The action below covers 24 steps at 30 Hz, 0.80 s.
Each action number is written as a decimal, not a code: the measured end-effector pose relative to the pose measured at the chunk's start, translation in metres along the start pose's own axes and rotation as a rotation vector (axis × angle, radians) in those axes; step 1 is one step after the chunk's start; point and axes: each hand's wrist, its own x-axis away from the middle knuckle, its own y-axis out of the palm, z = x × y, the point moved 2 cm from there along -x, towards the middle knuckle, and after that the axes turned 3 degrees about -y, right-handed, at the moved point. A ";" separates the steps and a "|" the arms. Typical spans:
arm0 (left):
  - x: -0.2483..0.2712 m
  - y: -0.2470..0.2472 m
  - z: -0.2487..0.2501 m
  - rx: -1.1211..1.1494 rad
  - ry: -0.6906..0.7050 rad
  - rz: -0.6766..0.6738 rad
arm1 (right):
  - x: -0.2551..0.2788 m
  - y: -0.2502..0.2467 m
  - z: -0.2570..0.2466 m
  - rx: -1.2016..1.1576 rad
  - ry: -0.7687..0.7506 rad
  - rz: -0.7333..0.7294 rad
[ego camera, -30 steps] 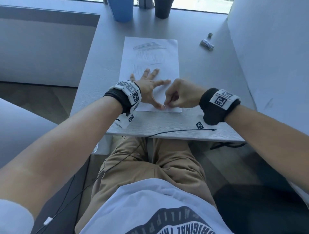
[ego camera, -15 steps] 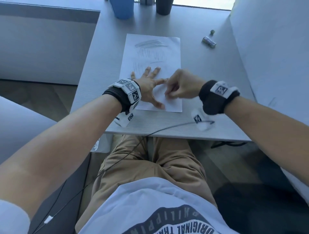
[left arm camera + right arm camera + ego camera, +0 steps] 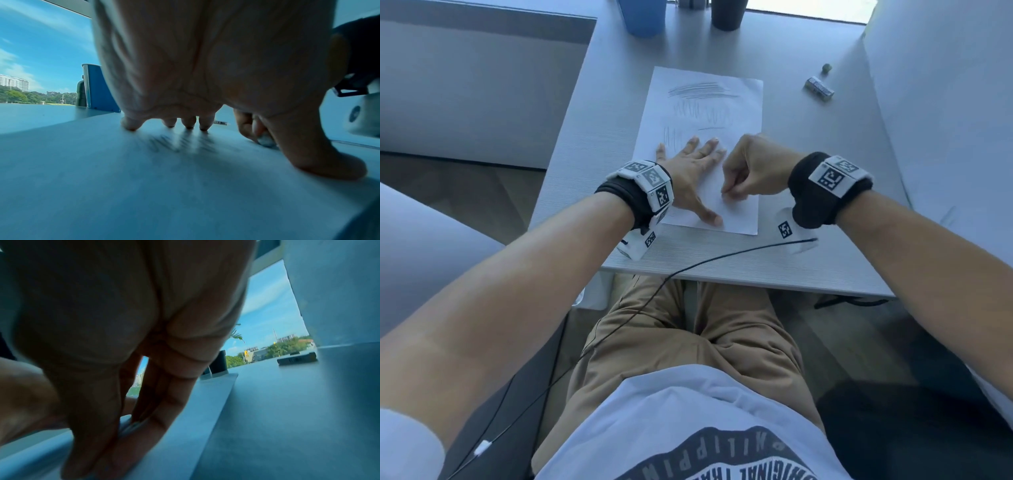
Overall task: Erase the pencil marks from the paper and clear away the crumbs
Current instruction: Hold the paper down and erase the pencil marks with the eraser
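Observation:
A white paper sheet (image 3: 743, 113) lies on the grey table, with grey pencil marks (image 3: 698, 90) across its far half. My left hand (image 3: 688, 178) lies flat on the sheet's near left part, fingers spread and pressing down; the left wrist view shows its fingertips (image 3: 189, 125) on the paper (image 3: 144, 178). My right hand (image 3: 743, 174) is curled just right of it and pinches a small pale eraser (image 3: 265, 139) against the sheet. In the right wrist view the curled fingers (image 3: 144, 402) hide most of the eraser.
A small wrapped block (image 3: 819, 89) and a tiny dark round piece (image 3: 826, 68) lie on the table (image 3: 842, 171) at the far right. A blue cup (image 3: 642, 17) and a dark cup (image 3: 726, 13) stand at the far edge. A white panel (image 3: 945, 102) borders the right side.
My right hand moved up the sheet away from the near edge, then back a little, rubbing. My left hand stayed flat on the paper.

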 end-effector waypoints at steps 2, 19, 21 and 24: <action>0.001 -0.001 0.001 0.003 -0.001 -0.007 | -0.008 -0.011 0.006 -0.006 0.043 0.085; 0.001 -0.002 0.001 0.002 -0.012 -0.028 | -0.005 -0.011 0.005 -0.016 0.060 0.026; 0.002 -0.002 0.003 -0.001 -0.015 -0.022 | -0.009 -0.018 0.006 -0.022 0.095 0.206; 0.000 -0.001 -0.001 0.013 -0.009 -0.018 | -0.003 0.003 -0.010 -0.019 0.012 0.163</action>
